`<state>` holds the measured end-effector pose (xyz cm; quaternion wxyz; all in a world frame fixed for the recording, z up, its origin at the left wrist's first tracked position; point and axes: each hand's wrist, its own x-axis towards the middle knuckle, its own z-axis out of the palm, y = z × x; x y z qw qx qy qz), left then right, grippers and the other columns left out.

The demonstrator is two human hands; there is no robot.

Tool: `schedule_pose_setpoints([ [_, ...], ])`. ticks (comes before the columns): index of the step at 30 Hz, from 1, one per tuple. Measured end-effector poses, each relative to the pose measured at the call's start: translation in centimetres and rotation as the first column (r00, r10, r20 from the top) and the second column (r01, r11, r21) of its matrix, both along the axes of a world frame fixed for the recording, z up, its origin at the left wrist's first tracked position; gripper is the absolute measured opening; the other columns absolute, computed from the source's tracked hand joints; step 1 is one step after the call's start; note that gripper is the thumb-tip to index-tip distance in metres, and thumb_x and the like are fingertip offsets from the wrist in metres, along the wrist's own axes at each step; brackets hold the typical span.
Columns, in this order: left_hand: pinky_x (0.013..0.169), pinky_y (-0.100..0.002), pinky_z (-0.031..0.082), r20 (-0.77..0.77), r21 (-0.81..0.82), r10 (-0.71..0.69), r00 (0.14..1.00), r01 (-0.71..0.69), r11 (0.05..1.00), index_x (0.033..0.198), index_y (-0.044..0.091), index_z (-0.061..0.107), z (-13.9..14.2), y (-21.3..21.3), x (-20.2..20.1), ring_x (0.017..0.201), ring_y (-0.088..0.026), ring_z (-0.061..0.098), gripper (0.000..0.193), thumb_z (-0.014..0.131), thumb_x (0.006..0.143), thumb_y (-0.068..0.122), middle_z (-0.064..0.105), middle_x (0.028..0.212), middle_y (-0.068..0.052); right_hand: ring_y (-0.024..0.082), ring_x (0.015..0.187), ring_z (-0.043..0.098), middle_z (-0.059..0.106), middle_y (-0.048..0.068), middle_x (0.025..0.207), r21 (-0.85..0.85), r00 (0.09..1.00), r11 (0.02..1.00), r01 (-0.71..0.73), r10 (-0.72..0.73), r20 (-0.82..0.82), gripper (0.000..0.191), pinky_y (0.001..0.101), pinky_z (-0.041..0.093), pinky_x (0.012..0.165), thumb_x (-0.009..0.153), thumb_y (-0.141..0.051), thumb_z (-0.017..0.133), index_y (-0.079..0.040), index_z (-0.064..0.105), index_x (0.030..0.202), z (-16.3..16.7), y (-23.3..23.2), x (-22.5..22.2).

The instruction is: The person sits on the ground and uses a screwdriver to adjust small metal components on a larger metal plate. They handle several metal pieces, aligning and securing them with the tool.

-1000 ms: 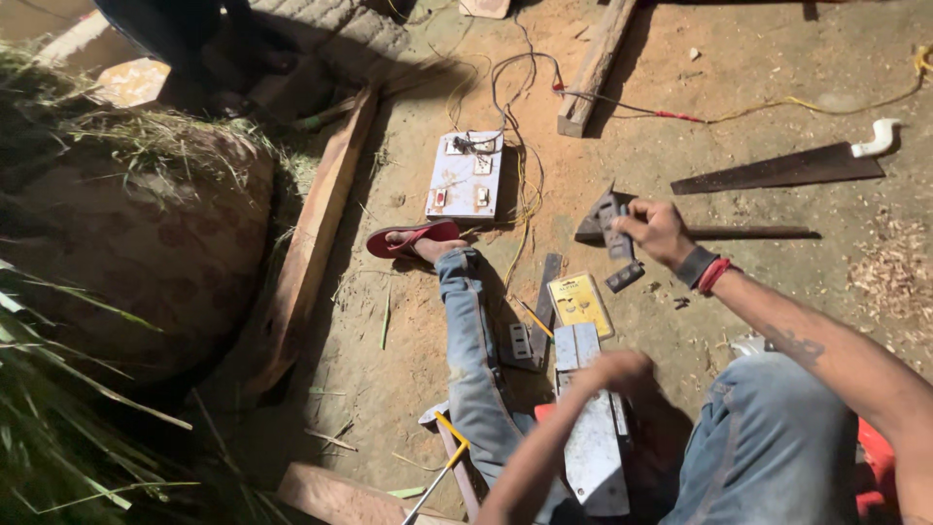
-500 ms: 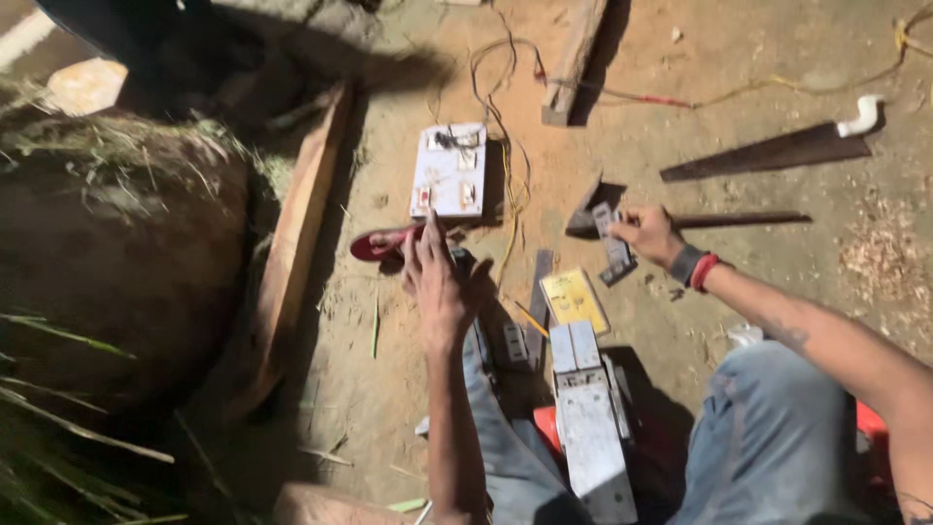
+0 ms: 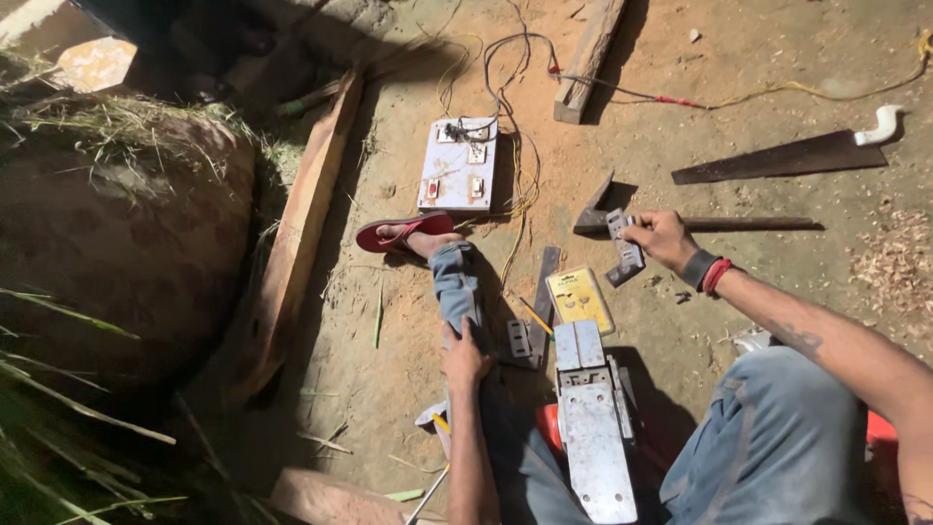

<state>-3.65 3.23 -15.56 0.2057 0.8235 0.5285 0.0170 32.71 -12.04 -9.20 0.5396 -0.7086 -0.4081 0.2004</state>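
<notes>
My right hand [image 3: 662, 238] reaches forward over the dirt floor and grips a small grey metal tool [image 3: 625, 251] beside a dark adze-like tool [image 3: 680, 222] with a long handle. My left hand [image 3: 465, 358] rests flat on my outstretched left leg [image 3: 457, 287] in jeans, fingers spread, holding nothing. That foot wears a red sandal [image 3: 403, 231]. A grey metal power planer [image 3: 591, 428] lies upside down between my legs. A yellow flat box [image 3: 579, 297] and a metal try square [image 3: 537, 316] lie just ahead of it.
A white switchboard [image 3: 459, 165] with tangled wires lies ahead. A handsaw [image 3: 782, 157] lies at the right, a long plank [image 3: 301, 228] at the left, a short timber [image 3: 587, 58] at the top. A big rock with grass [image 3: 117, 243] fills the left. Wood shavings [image 3: 889, 262] lie at the right.
My left hand drew back from near the sandal and settled on my left knee. My right hand stayed on the small metal tool. The view shifted slightly.
</notes>
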Motion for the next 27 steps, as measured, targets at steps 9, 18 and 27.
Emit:
schedule_pose_setpoints([
  [9, 0.105, -0.056, 0.048, 0.009, -0.005, 0.008, 1.000, -0.007, 1.000, 0.159, 0.027, 0.029, 0.3, -0.2, -0.1, 0.134, -0.061, 0.040, 0.111, 0.094, 0.069, 0.035, 0.012, 0.168, -0.022, 0.006, 0.063, 0.051, 0.061, -0.001, 0.068, -0.041, 1.000, 0.999, -0.002, 0.002, -0.003, 0.025, 0.0281, 0.041, 0.055, 0.090, -0.021, 0.073, 0.000, 0.069, 0.075, 0.8, -0.3, -0.2],
  [18, 0.101, -0.055, 0.051, 0.038, 0.050, 0.003, 0.999, -0.005, 0.999, 0.158, 0.026, 0.031, -0.3, -0.2, -0.2, 0.128, -0.058, 0.049, 0.110, 0.092, 0.067, 0.035, 0.018, 0.167, -0.023, 0.005, 0.064, 0.054, 0.064, -0.001, 0.068, -0.008, 0.998, 1.000, -0.020, 0.021, 0.057, 0.023, 0.0267, 0.044, 0.057, 0.089, -0.020, 0.071, -0.001, 0.070, 0.075, 0.1, -0.2, -0.5],
  [27, 0.103, -0.056, 0.049, 0.041, 0.074, -0.014, 0.999, 0.011, 0.997, 0.156, 0.026, 0.035, -0.7, -0.1, -0.4, 0.128, -0.059, 0.048, 0.100, 0.089, 0.073, 0.038, 0.020, 0.166, -0.023, 0.004, 0.062, 0.050, 0.062, -0.002, 0.071, 0.208, 0.991, 0.978, 0.035, -0.007, -0.135, 0.022, 0.0243, 0.039, 0.053, 0.091, -0.019, 0.070, -0.001, 0.068, 0.078, 2.3, -0.7, 0.0],
])
